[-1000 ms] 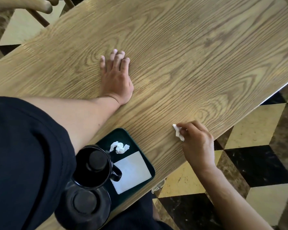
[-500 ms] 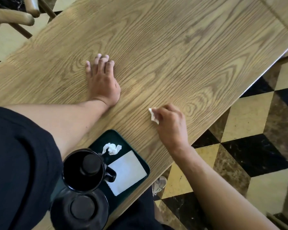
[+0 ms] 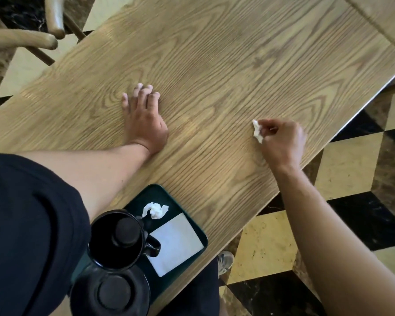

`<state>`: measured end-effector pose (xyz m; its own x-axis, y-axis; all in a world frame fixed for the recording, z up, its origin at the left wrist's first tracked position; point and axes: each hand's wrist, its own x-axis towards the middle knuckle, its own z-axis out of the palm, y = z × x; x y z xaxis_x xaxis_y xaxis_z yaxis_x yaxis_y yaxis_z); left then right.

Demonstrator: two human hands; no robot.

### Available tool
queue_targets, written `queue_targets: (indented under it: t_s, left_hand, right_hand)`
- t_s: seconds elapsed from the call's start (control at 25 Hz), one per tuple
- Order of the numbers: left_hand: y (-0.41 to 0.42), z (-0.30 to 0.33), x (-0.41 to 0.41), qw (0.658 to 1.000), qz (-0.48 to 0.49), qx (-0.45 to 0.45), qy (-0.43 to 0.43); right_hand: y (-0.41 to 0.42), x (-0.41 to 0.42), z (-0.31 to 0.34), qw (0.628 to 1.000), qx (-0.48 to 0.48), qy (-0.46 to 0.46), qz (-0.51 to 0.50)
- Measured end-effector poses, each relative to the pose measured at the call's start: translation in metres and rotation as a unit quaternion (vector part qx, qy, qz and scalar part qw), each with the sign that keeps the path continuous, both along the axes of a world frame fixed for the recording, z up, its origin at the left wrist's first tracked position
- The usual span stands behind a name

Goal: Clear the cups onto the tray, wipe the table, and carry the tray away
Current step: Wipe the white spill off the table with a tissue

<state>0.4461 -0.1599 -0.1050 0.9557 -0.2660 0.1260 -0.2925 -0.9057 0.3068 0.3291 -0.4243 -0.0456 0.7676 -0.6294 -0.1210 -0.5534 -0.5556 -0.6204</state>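
Two cups (image 3: 116,238) sit on the tray (image 3: 192,224), near the elbow of the left arm and well behind both hands, so the clearing looks done and the wiping is the step in hand. The right hand (image 3: 281,142) is curled over, its fingertips pinching a small white tissue (image 3: 257,131) against the table (image 3: 226,65); the wad shows just past the fingers on the side toward the left hand. The left hand (image 3: 144,119) lies flat, palm down, fingers close together, pressing on the wood well apart from the right.

To wipe well, that flat hand should carry the body's lean while the right draws the tissue in long, overlapping passes along the grain. The wad is tiny, so it probably covers only a narrow strip each time; opening it out under more fingers would help. Working from the far side beyond the hands back toward the near edge should bring crumbs to the tray side.

Beside the cups lie a crumpled tissue (image 3: 155,209) and a flat napkin (image 3: 177,244); the used wad can join them before the tray is lifted.
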Motion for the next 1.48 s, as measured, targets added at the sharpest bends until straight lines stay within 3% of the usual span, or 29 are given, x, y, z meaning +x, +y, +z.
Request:
queue_targets:
  t_s: [0.08,0.2,0.32,0.44,0.52,0.64,0.76,0.88,1.0,1.08,1.2,1.48]
  left_hand:
    - [0.000,-0.001,0.001,1.000,0.004,-0.001,0.003]
    - [0.000,-0.001,0.000,1.000,0.004,0.003,0.001]
    - [0.000,0.001,0.000,1.000,-0.010,0.001,0.011]
    - [0.002,0.000,0.001,1.000,-0.009,0.002,0.002]
    - [0.002,-0.002,0.001,1.000,-0.010,0.002,-0.004]
    - [0.001,-0.003,0.001,1.000,-0.013,-0.003,-0.001]
    - [0.003,-0.005,0.002,1.000,-0.003,-0.015,-0.003]
    - [0.002,-0.006,0.002,1.000,-0.003,-0.013,-0.007]
    - [0.002,-0.006,0.002,1.000,-0.005,-0.010,-0.009]
    - [0.003,-0.005,0.002,1.000,-0.005,-0.005,-0.007]
    - [0.001,-0.003,0.001,1.000,-0.003,-0.005,-0.005]
    - [0.003,-0.002,0.000,1.000,-0.006,0.006,0.017]
  right_hand:
    - [-0.008,0.032,-0.006,1.000,-0.009,0.000,0.000]
    - [0.018,0.032,-0.015,0.993,-0.064,-0.009,0.096]
    - [0.068,-0.025,-0.009,0.969,-0.071,-0.048,0.231]
    - [0.085,-0.086,-0.007,0.918,-0.095,-0.027,0.384]
    - [0.068,-0.102,-0.009,0.905,-0.074,-0.015,0.418]
    - [0.027,-0.086,-0.008,0.936,-0.050,-0.018,0.347]
    - [-0.022,-0.029,-0.008,0.989,-0.033,0.005,0.141]
    - [-0.032,-0.006,-0.011,0.998,-0.044,0.021,0.049]
    - [0.021,-0.055,-0.009,0.982,-0.057,-0.002,0.179]
    - [0.055,-0.099,-0.003,0.952,-0.031,-0.019,0.304]
    - [0.072,-0.126,-0.003,0.917,0.018,0.002,0.397]
    - [0.059,-0.069,-0.017,0.948,-0.012,-0.037,0.316]
